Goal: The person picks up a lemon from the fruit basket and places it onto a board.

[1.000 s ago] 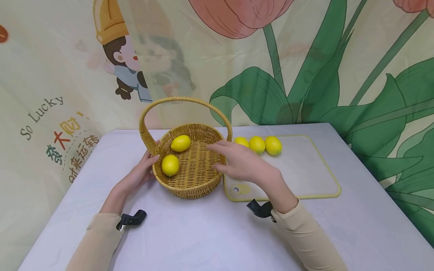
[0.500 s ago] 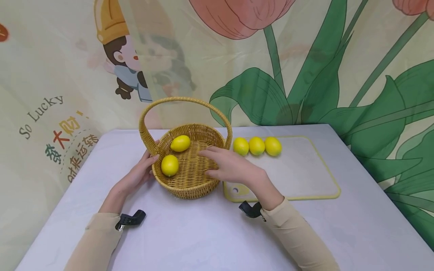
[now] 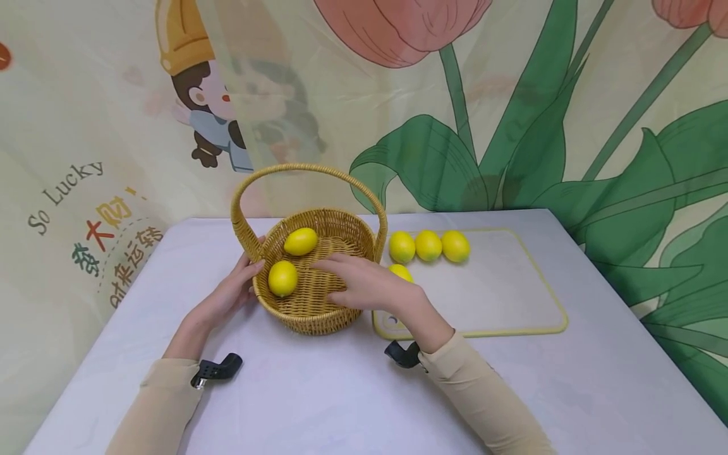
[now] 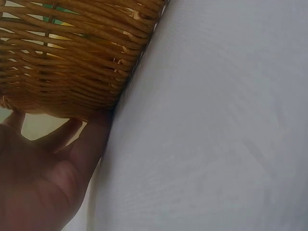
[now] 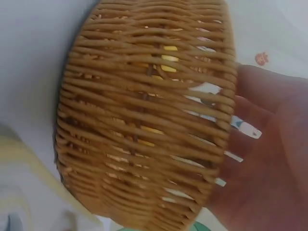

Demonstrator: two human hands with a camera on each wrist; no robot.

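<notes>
Reaching for a lemon [image 3: 283, 279] inside the basket [image 3: 315, 326], I'd guess: the right hand [image 3: 370, 287] hangs loose, empty; the left hand [image 3: 226, 294] braces it, fingers straight. Next wants a pinch. Other lemons [image 3: 429, 246] sit on the cutting board [image 3: 500, 294].

Lemons, visible: 6, of which 2 [image 3: 283, 279] [image 3: 301, 241] inside, 4 [image 3: 402, 247] [image 3: 429, 245] [image 3: 456, 246] [image 3: 400, 272] on the board (1 partly hidden). Baskets [image 3: 315, 325]: 1. Cutting boards [image 3: 489, 297]: 1. Tables [image 3: 318, 398]: 1. Hands [image 3: 224, 296] [image 3: 372, 285]: 2. Sleeves [image 3: 156, 404] [image 3: 489, 398]: 2. Black wrist pieces [image 3: 224, 367] [image 3: 402, 354]: 2.

Woven basket [image 5: 144, 115] with fingers [image 5: 243, 143] behind its rim
</notes>
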